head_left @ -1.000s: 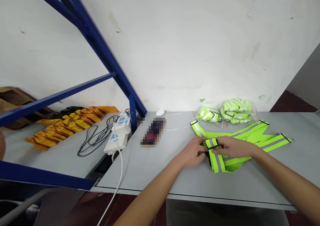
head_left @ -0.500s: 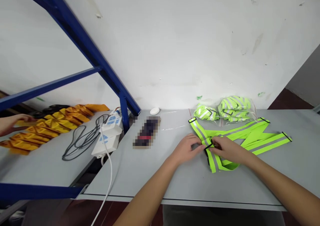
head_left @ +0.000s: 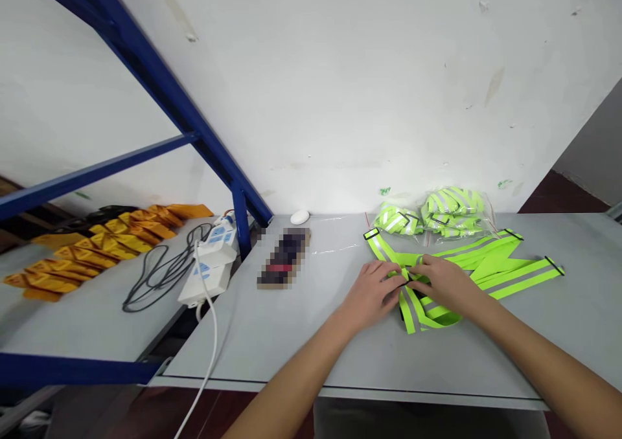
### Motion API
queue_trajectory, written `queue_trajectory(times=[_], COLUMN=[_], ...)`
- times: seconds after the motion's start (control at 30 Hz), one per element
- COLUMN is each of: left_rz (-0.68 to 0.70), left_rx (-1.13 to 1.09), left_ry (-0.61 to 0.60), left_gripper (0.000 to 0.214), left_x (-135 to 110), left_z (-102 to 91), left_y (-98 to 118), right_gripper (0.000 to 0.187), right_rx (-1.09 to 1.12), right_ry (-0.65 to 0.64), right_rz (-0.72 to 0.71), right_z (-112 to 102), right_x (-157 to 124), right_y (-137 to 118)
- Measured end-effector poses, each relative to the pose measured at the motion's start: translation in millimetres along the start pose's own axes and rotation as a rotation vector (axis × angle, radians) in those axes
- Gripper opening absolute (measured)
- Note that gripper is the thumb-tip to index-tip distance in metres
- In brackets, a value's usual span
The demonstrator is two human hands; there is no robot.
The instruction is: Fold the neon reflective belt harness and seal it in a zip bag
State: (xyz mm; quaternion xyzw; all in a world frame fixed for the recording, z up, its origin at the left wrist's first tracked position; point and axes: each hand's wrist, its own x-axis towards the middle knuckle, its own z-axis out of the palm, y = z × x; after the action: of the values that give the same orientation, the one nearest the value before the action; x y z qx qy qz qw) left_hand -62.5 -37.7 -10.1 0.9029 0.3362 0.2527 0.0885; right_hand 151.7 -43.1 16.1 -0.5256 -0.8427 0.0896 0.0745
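Head view: both hands are working a hi-vis reflective vest (head_left: 505, 265) lying on the grey table (head_left: 286, 342).
Left hand (head_left: 372, 291) and right hand (head_left: 444, 283) are pinching the small black fastener (head_left: 406, 282) where the straps cross; the light, limp webbing is folding easily, so the fastener is offering the firmest hold.

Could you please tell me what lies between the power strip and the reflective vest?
The head view shows a blurred flat object lying between the power strip and the vest.
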Motion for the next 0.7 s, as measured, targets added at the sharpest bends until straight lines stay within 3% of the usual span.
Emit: queue_trajectory(times=[0.23,0.43,0.63,0.7], left_rz=[-0.021,-0.084,0.026,0.026], left_rx=[0.047,0.012,-0.054,-0.067], left_ry=[-0.045,-0.101,-0.226,-0.264], left_gripper=[0.023,0.041,0.049,0.055], left_x=[-1.1,-2.2,-2.9,-2.6], left_z=[-7.2,-12.6,-9.4,-8.5], left_y=[3.1,12.7,16.8,16.6], right_gripper=[0.028,0.052,0.022,0.019], right_rx=[-0.155,-0.22,-0.021,0.004], right_ry=[0.058,0.115,-0.048,-0.038], right_rz=[-0.067,-0.005,-0.057,-0.079], right_z=[-7.3,-10.0,-11.8,-8.3], right_x=[-4.1,-5.6,-9.9,-17.6], right_y=[9.0,24.3,37.7,42.8])
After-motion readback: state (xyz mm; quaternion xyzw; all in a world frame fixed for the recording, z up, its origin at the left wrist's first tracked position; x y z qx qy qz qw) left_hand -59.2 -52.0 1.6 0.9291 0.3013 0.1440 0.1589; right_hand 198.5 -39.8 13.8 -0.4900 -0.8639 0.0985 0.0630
